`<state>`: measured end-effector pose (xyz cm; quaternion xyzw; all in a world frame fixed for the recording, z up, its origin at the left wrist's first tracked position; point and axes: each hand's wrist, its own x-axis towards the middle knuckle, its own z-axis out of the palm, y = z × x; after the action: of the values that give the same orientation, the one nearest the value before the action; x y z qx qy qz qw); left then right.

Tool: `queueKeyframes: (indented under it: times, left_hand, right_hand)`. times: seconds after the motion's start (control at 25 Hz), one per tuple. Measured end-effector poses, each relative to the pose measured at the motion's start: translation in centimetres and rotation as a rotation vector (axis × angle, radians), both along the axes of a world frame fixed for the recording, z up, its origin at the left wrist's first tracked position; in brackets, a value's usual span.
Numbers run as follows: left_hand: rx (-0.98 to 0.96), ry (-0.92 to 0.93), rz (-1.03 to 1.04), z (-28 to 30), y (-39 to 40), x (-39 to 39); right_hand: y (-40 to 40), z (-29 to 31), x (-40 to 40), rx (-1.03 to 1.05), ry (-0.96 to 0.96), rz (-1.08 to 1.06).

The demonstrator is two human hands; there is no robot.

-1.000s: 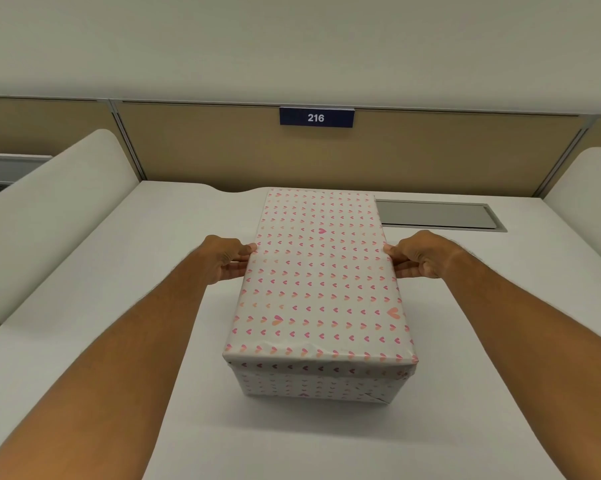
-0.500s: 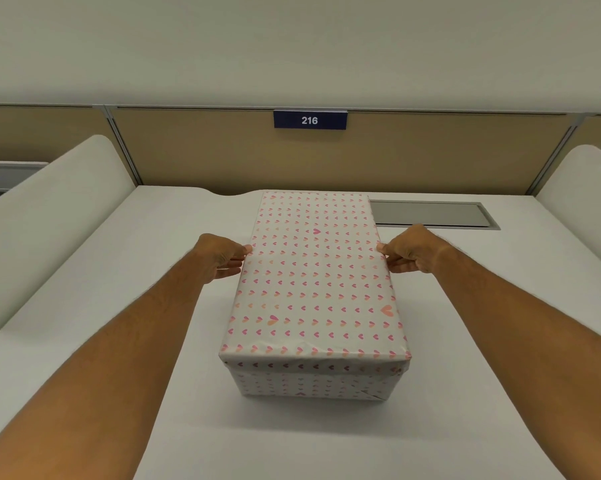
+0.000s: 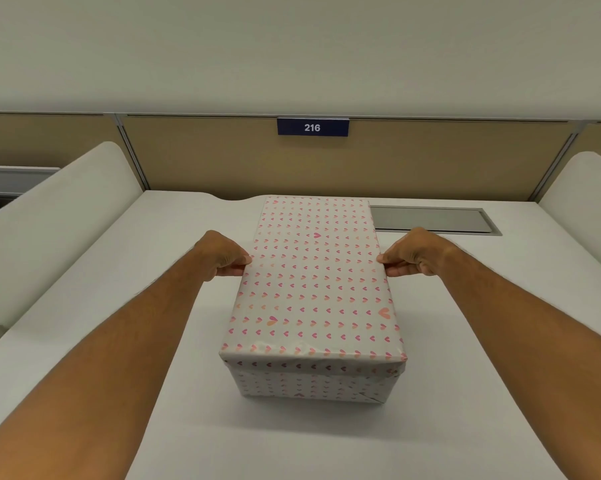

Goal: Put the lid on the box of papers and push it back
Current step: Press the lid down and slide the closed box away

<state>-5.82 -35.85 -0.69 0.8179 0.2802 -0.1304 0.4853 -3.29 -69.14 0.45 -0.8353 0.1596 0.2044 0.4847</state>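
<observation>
One heart-patterned box [image 3: 312, 384] sits in the middle of the white desk [image 3: 125, 341], with its one matching lid [image 3: 314, 278] seated on top. Two bare hands flank it: the left hand [image 3: 222, 254] pinches the lid's left edge, the right hand [image 3: 413, 252] pinches its right edge, fingers curled closed on the rim. One grey cable hatch [image 3: 430, 220] lies beside the box's far right corner, possibly touching. One blue plaque [image 3: 312, 127] reads 216.
</observation>
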Motion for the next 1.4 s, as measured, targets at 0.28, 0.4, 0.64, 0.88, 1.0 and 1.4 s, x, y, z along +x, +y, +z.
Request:
queueKeyframes:
  times: [0.28,0.4,0.64,0.88,1.0,1.4]
  left_hand:
    - [0.024,-0.026,0.039,-0.4,-0.2,-0.1]
    - [0.049,-0.059,0.049,-0.4,-0.4,-0.3]
    - [0.140,-0.146,0.047,-0.4,-0.9,-1.1]
    - [0.146,-0.218,0.027,-0.8,-0.9,-1.9]
    - [0.136,-0.240,0.036,-1.3,-1.3,-2.4]
    - [0.006,-0.158,0.121,-0.6,-1.6,-2.2]
  right_hand:
    - [0.1,-0.4,0.6,-0.025,-0.012,0.019]
    - [0.3,-0.5,0.4,-0.045,-0.029,0.013]
    - [0.6,-1.2,-0.3,-0.074,-0.130,0.001]
    - [0.8,-1.8,-1.0,-0.096,-0.216,0.001]
    - [0.8,-2.4,-1.4,-0.084,-0.242,-0.001]
    - [1.3,-2.3,-0.7,0.144,-0.124,-0.074]
